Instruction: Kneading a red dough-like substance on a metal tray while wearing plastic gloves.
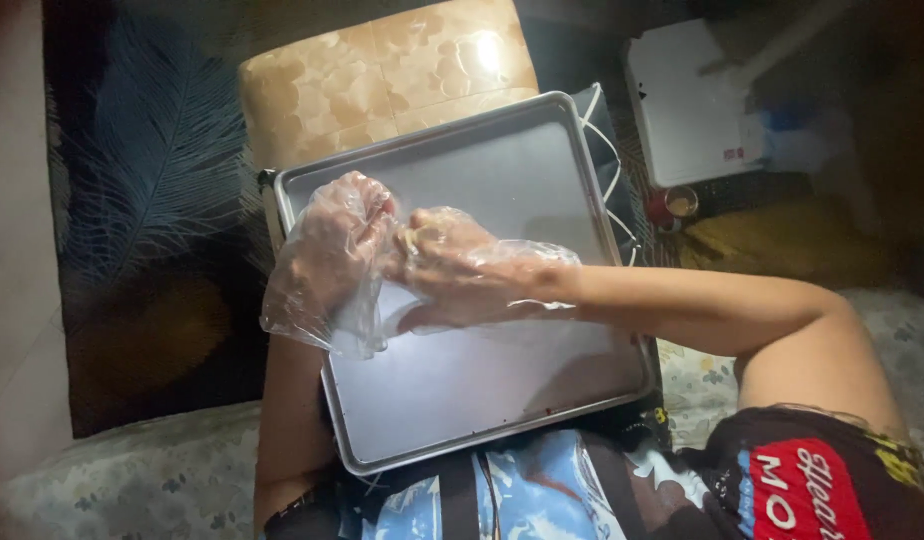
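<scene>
Both my hands wear loose clear plastic gloves and meet above a bare metal baking tray (542, 160). My left hand (327, 255) and my right hand (452, 265) press together on a small pale lump of dough (414, 237), pinched between the fingers. Most of the lump is hidden by the gloves. The tray rests on my lap and is tilted a little, its near edge by my waist.
A tan patterned cushion or stool top (382, 70) lies beyond the tray. At the far right stand a white box (687, 100) and a small red cup (674, 205). White cords (612, 150) run along the tray's right edge. A dark feather-print cloth (152, 170) covers the left.
</scene>
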